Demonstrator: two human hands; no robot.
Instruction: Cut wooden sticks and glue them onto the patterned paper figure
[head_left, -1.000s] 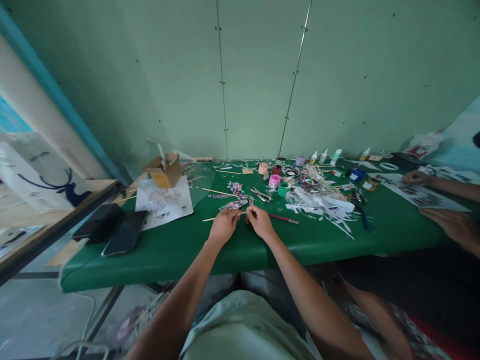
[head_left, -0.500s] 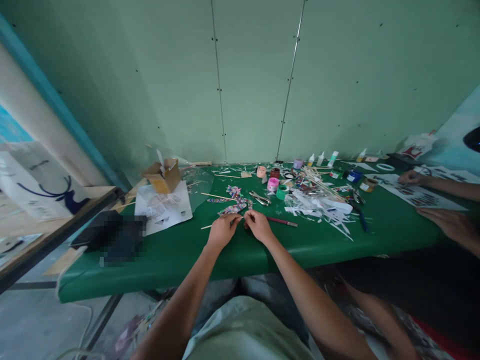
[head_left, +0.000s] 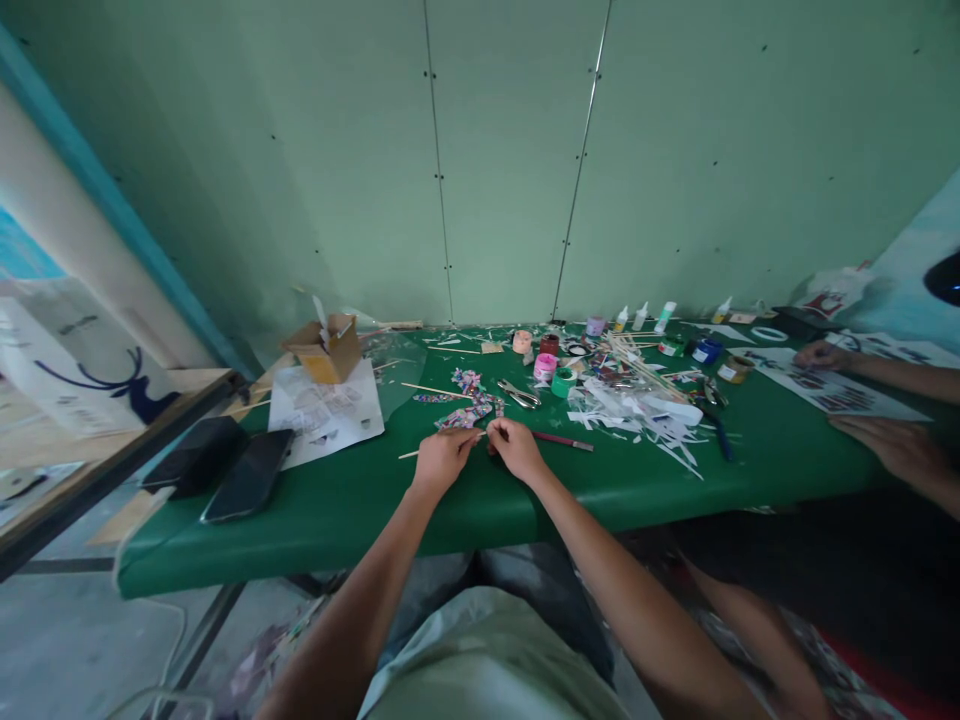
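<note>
My left hand [head_left: 441,460] is closed on a thin wooden stick [head_left: 408,455], whose pale tip shows by the fingertips. Close beside it, my right hand [head_left: 514,450] is pinched shut. Whatever lies between its fingertips is too small to make out, and something dark reddish is partly hidden under them. Just beyond both hands lie multicoloured patterned pieces [head_left: 471,412] on the green table [head_left: 360,510]. A dark red, pen-like tool with a metallic end [head_left: 562,440] rests to the right of my right hand. Metal pliers [head_left: 519,394] lie farther back.
Paint jars [head_left: 545,367], white paper scraps [head_left: 637,405] and glue bottles [head_left: 640,317] spread to the right. A cardboard box [head_left: 324,350] stands on paper at left, near a phone [head_left: 249,477]. At far right, another person's hands [head_left: 825,356] rest on a printed sheet.
Both hands keep nearly the same pose, fingertips close together. The whole view has shifted very slightly.
</note>
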